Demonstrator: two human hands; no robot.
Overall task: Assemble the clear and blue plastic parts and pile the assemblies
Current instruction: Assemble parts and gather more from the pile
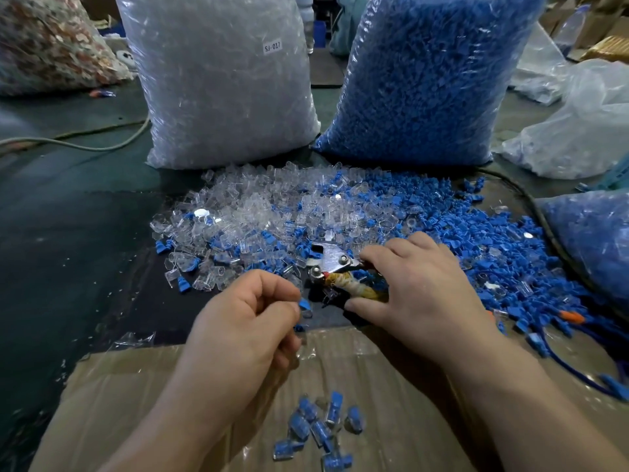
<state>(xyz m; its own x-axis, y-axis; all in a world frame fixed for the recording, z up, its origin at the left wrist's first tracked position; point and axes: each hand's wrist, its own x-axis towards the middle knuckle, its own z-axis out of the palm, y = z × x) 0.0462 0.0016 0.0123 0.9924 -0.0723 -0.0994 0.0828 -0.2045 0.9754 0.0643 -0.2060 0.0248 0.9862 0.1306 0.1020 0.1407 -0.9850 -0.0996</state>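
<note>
Grip status at parts pile [272,212].
My left hand [245,321] pinches a blue part [304,304]; my right hand [418,291] grips the pliers [332,262].

A heap of small clear parts [245,212] lies in the middle of the frame, with some blue ones mixed in. A bigger heap of blue parts [459,233] spreads out to its right. A little pile of joined pieces [316,430], blue inside clear, sits at the bottom middle.

Two hands [245,321], two upright bags [221,80], one pliers [335,264], about ten assemblies [316,427].
</note>
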